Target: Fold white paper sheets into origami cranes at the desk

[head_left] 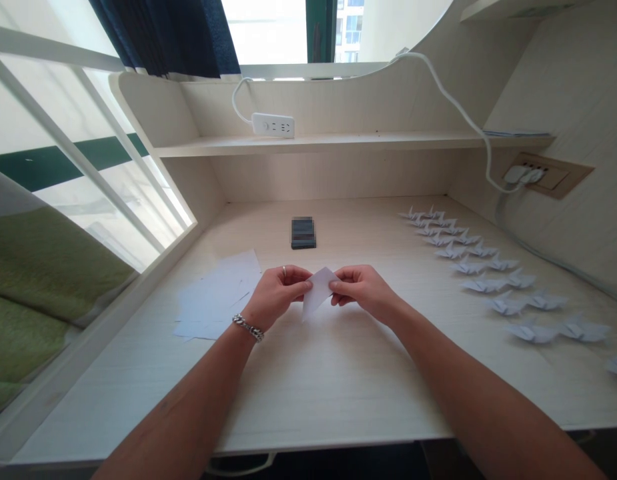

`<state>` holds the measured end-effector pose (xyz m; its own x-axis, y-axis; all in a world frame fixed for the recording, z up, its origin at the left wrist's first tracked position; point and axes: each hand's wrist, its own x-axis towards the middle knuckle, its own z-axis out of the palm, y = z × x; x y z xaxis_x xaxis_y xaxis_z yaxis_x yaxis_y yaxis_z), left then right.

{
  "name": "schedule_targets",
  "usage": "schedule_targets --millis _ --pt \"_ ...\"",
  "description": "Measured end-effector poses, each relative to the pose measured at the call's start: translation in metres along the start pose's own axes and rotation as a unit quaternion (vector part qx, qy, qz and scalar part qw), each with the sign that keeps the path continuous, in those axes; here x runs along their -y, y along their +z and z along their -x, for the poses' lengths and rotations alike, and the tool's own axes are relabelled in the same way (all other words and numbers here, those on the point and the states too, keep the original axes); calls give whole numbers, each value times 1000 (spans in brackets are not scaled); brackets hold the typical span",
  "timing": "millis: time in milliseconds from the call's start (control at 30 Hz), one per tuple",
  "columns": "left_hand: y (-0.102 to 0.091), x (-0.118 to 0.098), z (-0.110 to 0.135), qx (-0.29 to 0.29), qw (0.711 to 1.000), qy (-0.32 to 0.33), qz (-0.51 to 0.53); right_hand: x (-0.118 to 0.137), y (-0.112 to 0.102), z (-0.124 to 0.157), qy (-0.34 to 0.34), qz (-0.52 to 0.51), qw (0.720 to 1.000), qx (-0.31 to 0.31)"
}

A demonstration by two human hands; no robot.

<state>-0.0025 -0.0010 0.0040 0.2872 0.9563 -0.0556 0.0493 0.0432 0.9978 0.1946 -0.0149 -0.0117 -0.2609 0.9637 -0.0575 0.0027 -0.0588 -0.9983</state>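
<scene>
A pale wooden desk (338,387) sits in an alcove under a shelf (368,141) that carries a power strip (273,125), with a window behind. Above the desk's middle, the left hand (274,293) and right hand (361,288) each pinch one side of a folded paper (319,288) between thumb and curled fingers, holding it just clear of the surface. Loose sheets (215,300) lie beside the left hand, a blurred dark object (303,233) behind is unreadable, and rows of cranes (488,273) run right, the last one cut off at the edge.
</scene>
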Motion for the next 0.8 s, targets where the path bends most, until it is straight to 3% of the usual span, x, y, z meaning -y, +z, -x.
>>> schedule_targets --millis 200,433,633,800 --pt "-1 2 0 9 999 -5 47 -2 -1 1 -5 -66 998 26" --pt "-1 3 -1 8 997 34 71 -1 -2 2 -11 -155 987 30" --pt "0 0 1 18 999 51 -1 -3 -2 1 -22 -130 991 21" --pt "-1 -1 2 -6 991 96 -91 4 -2 6 -11 -126 990 68"
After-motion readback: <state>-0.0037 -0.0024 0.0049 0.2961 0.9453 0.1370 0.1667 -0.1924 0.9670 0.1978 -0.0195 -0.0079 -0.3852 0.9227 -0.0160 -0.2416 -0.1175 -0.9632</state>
